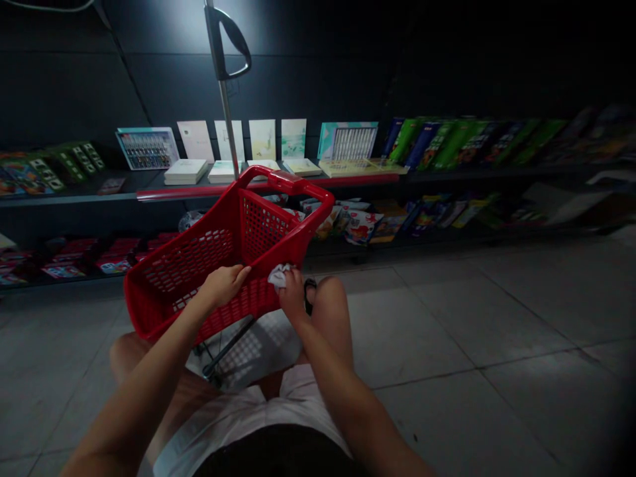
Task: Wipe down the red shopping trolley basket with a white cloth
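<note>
Since you've got both hands on that red plastic shopping basket [189, 262], your left grip [223, 286] is curled around its mesh side, while your right grip [293, 295] pinches a white cloth [279, 275] against the near edge. Books sit on a low shelf [74, 199] well beyond it.

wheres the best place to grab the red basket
On the basket, take the thick rim at its far end, coming from above. It is a solid rounded bar, easier to close around than the perforated walls, and the open top leaves room for fingers to wrap it.
</note>
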{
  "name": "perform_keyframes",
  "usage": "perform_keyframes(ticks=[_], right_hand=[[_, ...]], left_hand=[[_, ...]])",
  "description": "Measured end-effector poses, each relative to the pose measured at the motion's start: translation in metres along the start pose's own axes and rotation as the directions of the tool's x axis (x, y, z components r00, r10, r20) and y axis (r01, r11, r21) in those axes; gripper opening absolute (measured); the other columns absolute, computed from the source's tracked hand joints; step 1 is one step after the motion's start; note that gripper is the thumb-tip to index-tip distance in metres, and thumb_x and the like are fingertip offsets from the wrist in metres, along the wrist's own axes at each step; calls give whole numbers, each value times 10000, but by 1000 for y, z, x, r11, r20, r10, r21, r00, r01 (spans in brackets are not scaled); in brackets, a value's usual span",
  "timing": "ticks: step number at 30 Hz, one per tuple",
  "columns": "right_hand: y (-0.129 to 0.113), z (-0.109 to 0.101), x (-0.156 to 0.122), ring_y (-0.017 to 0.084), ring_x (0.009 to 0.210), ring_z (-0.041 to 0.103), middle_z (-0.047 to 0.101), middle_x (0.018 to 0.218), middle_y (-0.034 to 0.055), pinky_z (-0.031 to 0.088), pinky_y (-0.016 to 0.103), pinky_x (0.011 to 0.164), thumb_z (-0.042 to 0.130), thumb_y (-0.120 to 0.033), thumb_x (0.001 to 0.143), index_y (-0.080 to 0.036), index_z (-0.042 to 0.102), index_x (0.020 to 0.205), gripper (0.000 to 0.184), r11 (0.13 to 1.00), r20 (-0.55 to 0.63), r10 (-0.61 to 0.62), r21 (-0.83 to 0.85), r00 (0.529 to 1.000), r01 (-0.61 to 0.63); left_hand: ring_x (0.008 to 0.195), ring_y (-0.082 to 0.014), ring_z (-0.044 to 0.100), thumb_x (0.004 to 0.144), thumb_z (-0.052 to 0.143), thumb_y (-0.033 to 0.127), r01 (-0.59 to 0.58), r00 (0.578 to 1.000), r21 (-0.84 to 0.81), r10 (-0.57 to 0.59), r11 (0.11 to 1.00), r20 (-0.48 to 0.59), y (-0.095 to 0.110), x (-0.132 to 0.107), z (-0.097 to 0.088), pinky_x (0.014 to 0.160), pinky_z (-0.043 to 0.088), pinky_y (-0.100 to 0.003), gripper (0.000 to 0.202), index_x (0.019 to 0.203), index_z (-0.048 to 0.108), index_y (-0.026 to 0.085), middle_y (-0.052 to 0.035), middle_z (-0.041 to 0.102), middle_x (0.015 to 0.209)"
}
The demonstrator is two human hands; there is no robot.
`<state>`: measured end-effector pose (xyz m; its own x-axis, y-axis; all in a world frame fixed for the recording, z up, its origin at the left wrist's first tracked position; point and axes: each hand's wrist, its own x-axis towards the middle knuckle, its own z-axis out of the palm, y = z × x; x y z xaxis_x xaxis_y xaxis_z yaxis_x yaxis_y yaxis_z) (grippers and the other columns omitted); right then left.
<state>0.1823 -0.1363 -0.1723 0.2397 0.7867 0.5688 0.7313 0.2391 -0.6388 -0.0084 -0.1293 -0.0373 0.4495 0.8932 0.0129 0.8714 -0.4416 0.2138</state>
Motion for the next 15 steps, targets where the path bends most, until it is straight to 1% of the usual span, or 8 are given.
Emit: perform_keyframes(ticks=[2,4,6,8,10,11,13,15], right_hand=[[1,-2,4,239,1083,471,493,1111,139,385,368,996,393,-73,739,-120,574,1094,402,997,-61,47,69,997,-43],[-7,0,10,246,1111,458,476,1144,148,377,389,1005,375,-87,759,-118,558,1125,411,993,-136,79,103,988,-66],[-20,4,9,267,1149,421,463,1192,163,353,419,1027,399,-87,739,-106,565,1133,428,997,-117,46,67,992,-38],[-32,4,1,263,1124,429,500,1172,144,366,410,1020,420,-62,693,-124,610,1084,439,996,20,-78,42,997,77],[-42,-5,-6,235,1073,464,556,1117,102,400,375,993,427,-49,681,-168,651,1033,433,959,163,-277,101,947,263],[-45,-13,-6,226,1068,474,572,1108,89,408,368,988,427,-53,698,-185,660,1029,426,932,169,-356,133,919,337],[-49,-34,5,228,1117,465,572,1162,84,386,391,1022,428,-81,755,-198,660,1057,399,906,47,-415,112,908,409],[-50,-56,30,237,1197,427,551,1243,81,321,435,1082,424,-99,805,-204,652,1086,377,908,-81,-417,7,905,419]], left_hand=[[737,-203,627,952,185,523,-15,1000,-16,15,1000,-21,-2,2,3,637,360,-268,519,839,590,218,-63,670,765],[741,-203,629,954,180,520,-20,999,-18,20,1000,-31,-4,2,5,634,356,-268,520,844,589,218,-65,673,773],[740,-207,630,956,180,516,-19,999,-14,19,1000,-40,-5,0,6,627,351,-270,518,847,588,216,-68,672,774],[730,-205,628,956,192,511,-15,999,-18,14,1000,-37,-5,-2,5,624,350,-268,508,847,590,215,-66,672,769],[720,-199,624,956,204,507,-18,999,-31,17,999,-35,-7,-4,3,625,350,-265,496,844,590,216,-62,673,772],[710,-196,620,955,207,509,-21,999,-35,19,999,-33,-8,-4,2,623,349,-264,495,839,589,216,-60,672,769],[691,-196,613,951,206,519,-19,999,-36,18,999,-31,-11,-5,1,613,342,-266,502,825,585,216,-58,666,751],[682,-199,610,946,202,536,-11,1000,-28,11,1000,-29,-13,-6,2,608,337,-268,512,816,581,216,-58,656,729]])
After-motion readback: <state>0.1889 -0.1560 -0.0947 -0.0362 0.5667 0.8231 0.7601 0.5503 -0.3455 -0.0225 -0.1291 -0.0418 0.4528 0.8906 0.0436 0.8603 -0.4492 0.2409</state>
